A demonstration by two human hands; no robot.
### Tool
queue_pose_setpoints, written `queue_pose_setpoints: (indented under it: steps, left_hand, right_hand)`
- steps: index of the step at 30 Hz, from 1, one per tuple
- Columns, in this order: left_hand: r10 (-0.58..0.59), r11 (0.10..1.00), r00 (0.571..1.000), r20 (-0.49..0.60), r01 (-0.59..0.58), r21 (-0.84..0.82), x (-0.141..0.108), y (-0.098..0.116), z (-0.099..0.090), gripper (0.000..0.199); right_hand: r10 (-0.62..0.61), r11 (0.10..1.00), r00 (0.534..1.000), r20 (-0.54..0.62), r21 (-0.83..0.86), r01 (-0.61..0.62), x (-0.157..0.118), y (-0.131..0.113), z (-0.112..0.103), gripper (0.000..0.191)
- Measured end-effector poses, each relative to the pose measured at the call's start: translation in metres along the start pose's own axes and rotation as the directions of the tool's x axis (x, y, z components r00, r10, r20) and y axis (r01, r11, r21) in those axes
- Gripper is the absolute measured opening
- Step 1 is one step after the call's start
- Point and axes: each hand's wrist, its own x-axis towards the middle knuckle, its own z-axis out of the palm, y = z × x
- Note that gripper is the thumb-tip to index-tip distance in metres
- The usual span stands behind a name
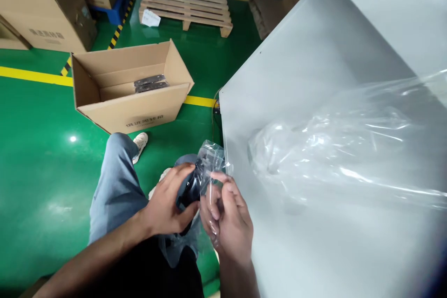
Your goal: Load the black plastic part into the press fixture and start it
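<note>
Over my lap, my left hand [169, 202] is closed around a dark, glossy part [192, 187] that lies inside a clear plastic bag [211, 154]. What kind of part it is I cannot make out, since my fingers and the film cover much of it. My right hand [230, 216] pinches the bag's film on the right side, fingers curled and index finger near the part. The bag's top end sticks up beyond both hands, and loose film hangs below them.
To my right is a grey-white work surface [331, 242] with a heap of clear plastic film [314, 149]. An open cardboard box [150, 109] holding dark wrapped parts [151, 84] stands on the green floor ahead. Behind are a wooden pallet [186, 2] and more cartons [52, 18].
</note>
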Motion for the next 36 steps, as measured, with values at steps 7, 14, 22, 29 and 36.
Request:
queue_pose_setpoints:
  steps: [7,14,22,29,36]
  left_hand:
    - [0.009,1.0,0.999,0.037,-0.01,0.019,-0.004,0.003,-0.002,0.083]
    - [0.012,0.997,0.993,0.12,-0.021,0.075,-0.014,0.002,-0.007,0.085]
    - [0.054,0.983,0.999,0.008,-0.054,0.177,-0.02,-0.008,0.008,0.044]
    - [-0.398,0.916,0.905,-0.151,0.383,-0.121,-0.024,-0.001,0.014,0.013]
    - [-0.691,0.687,0.693,-0.207,0.538,-0.488,-0.016,0.001,0.002,0.037]
  right_hand:
    - [-0.061,0.996,0.99,-0.129,-0.069,0.052,-0.002,0.003,-0.002,0.048]
    - [-0.073,0.995,0.987,-0.145,-0.083,0.061,-0.001,0.007,-0.003,0.049]
    - [-0.079,0.994,0.985,-0.151,-0.093,0.065,-0.002,0.007,-0.007,0.049]
    - [-0.132,0.987,0.964,-0.232,-0.123,0.106,-0.002,0.002,-0.013,0.052]
    - [-0.18,0.929,0.956,-0.232,-0.36,0.087,-0.001,0.0,-0.038,0.058]
